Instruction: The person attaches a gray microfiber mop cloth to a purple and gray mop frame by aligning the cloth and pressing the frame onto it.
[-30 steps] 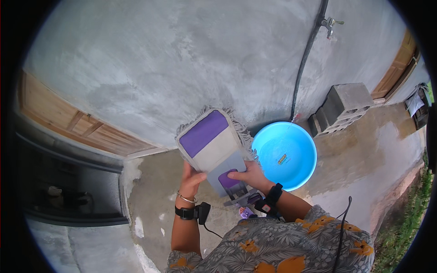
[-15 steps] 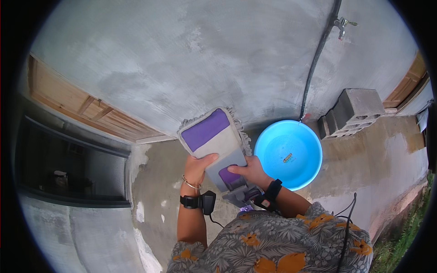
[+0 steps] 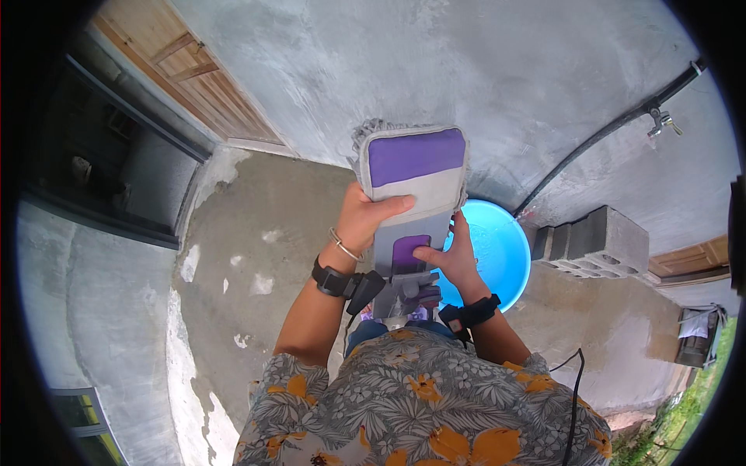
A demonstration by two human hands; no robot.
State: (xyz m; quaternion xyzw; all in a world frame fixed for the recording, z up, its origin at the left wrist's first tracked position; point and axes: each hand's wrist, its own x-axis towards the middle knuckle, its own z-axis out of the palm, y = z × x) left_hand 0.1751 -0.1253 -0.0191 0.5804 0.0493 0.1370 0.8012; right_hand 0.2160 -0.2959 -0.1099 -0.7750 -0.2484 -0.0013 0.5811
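Between my hands I hold a flat mop head [image 3: 416, 179], its purple and pale grey back facing up and its grey fringe showing along the far edge. A grey plastic plate with a purple patch and a hinged joint lies at its near end. My left hand [image 3: 371, 217] is closed on the left side, thumb across the pale cloth. On the right side my right hand [image 3: 457, 252] grips the plate, thumb by the purple patch and fingers underneath, out of sight. Just beyond that hand, a light blue basin [image 3: 497, 252] stands on the floor, partly hidden.
A black pipe [image 3: 590, 147] with a metal tap [image 3: 662, 122] runs down the grey wall toward the basin. Hollow concrete blocks [image 3: 602, 242] stand to the right. Wooden doors [image 3: 186, 62] and a dark window [image 3: 116, 147] lie left. The concrete floor [image 3: 256, 225] has pale patches.
The mop head has turned from a leftward tilt to nearly straight ahead, still in both hands. The view has swung, so the basin sits lower and partly behind my right hand.
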